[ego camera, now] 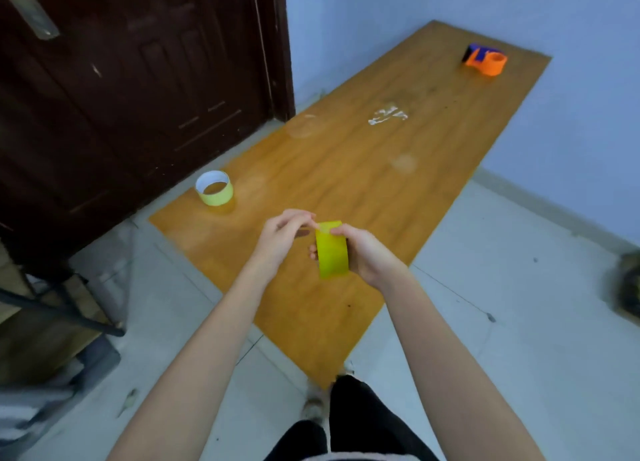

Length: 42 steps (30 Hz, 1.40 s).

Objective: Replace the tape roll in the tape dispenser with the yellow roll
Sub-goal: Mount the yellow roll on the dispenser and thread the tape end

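My right hand [367, 253] grips the yellow tape roll [333, 253] upright above the near part of the wooden board [346, 183]. My left hand [282, 235] pinches at the roll's top edge with fingertips together. A near-empty pale roll with a white core [214, 188] stands on the board's left corner. The orange and blue tape dispenser [485, 59] sits at the board's far right end, well away from both hands.
The board lies on a pale tiled floor. A dark wooden door [121, 80] stands to the left, a blue wall behind. Crumpled clear tape [388, 114] lies mid-board. A metal frame and boxes [52, 305] are at left. My legs [346, 426] are below.
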Tool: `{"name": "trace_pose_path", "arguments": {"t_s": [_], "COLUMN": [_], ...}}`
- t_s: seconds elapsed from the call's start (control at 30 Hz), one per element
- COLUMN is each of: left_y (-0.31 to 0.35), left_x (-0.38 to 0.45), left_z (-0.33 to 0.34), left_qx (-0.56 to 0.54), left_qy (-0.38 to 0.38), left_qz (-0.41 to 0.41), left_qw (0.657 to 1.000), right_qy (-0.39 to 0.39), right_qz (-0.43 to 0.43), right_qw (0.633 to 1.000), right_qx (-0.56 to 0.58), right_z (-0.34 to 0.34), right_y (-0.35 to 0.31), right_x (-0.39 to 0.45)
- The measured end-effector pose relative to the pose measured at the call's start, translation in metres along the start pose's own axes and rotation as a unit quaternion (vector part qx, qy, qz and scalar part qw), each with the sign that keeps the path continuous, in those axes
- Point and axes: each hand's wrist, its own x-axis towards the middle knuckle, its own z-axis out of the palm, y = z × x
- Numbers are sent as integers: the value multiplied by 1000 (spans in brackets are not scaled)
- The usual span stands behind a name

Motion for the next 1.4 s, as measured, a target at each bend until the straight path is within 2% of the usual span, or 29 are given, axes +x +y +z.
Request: {"name": "trace_pose_path", "arguments": {"t_s": [0.17,0.27,0.37,0.47,0.6,0.83,1.07,1.4], "left_y": [-7,-9,-18,-24,-22,-26,-27,-35], "left_x": [-24,-38,-56,-67,-61,-44,-20,8], "left_z": [26,43,64,88,117,197,288,381], "left_qx": [28,-6,2,27,58,85,74,89], "left_qy": [16,19,-57,-108,-137,-131,-140,-173], "left_qz": [8,-56,-139,-136,-115,-91,-118,-179], "left_qw": [999,998,989,984,982,984,980,965], "right_qy": [73,124,155,186,206,225,261,280], "right_qz": [-52,-62,-59,-51,-57,-77,-68,-72], "right_qw": [996,990,986,981,974,971,962,957], "right_qx": [2,21,5,-34,-78,-21,-39,7], "right_z": [-16,-30,-44,-57,-80,-155,-243,-329], "right_y": [23,36,43,42,34,15,-11,-26], "right_x": [-43,-64,-79,-89,-100,-129,-140,-157]}}
